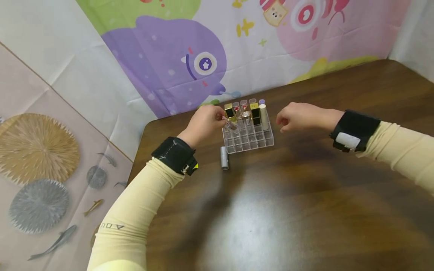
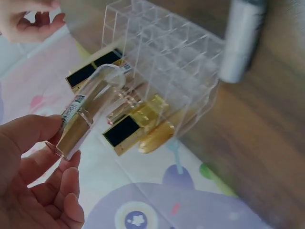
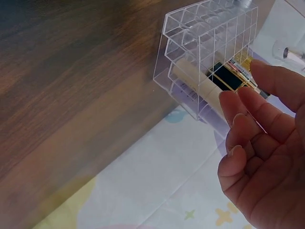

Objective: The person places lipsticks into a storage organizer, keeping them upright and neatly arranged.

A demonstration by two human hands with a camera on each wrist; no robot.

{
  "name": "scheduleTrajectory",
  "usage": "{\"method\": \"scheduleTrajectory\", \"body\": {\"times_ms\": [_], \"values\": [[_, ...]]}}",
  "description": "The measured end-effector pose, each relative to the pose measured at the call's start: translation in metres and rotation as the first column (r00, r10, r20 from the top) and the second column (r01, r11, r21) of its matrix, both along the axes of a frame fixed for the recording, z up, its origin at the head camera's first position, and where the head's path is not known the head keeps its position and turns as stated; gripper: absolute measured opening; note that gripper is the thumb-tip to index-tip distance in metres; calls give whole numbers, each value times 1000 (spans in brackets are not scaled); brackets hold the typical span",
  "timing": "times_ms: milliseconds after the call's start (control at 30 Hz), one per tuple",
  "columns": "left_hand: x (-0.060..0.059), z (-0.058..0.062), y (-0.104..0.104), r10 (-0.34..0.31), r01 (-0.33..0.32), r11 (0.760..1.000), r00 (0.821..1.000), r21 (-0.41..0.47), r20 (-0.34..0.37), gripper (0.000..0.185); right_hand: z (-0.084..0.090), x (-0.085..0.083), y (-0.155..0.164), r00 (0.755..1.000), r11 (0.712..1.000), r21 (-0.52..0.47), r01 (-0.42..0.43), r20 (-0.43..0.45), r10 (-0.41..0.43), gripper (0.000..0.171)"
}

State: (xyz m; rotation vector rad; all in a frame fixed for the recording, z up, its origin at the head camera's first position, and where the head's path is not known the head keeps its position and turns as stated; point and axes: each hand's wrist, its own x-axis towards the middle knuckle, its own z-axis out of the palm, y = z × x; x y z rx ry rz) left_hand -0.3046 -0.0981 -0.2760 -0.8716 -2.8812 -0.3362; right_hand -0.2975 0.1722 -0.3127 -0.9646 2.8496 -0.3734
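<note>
A clear plastic organiser [image 1: 249, 137] [image 2: 178, 62] [image 3: 209, 52] with many small cells stands on the brown table. Several lipsticks fill its back row, among them a black and gold one [image 1: 255, 113] [image 3: 228, 78] and a cream tube [image 1: 263, 116] [image 3: 200, 88]. My left hand [image 1: 205, 122] [image 2: 35, 176] pinches a clear-capped gold lipstick [image 1: 231, 125] [image 2: 88, 117], tilted over the organiser's left cells. My right hand [image 1: 298, 116] [image 3: 264, 157] hovers just right of the organiser, fingers loosely bent, holding nothing. A silver tube [image 1: 224, 157] [image 2: 240, 40] lies on the table in front of the organiser.
The dark wooden table [image 1: 305, 210] stretches wide toward me. A cartoon-printed cloth [image 1: 190, 56] hangs behind the organiser along the table's far edge. To the left, the table's edge [image 1: 137, 150] drops off to a patterned backdrop.
</note>
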Motion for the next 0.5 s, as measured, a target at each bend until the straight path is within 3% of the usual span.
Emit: {"method": "scheduleTrajectory", "body": {"times_ms": [233, 500], "values": [[-18, 7, 25, -123, 116, 988, 990, -105, -67, 19, -4, -1, 7, 1000, 1000, -5, 2, -9, -2, 23], [-35, 1, 38, -63, 53, 983, 997, -177, -49, 12, -5, -2, 13, 1000, 1000, -8, 12, -8, -12, 22]]}}
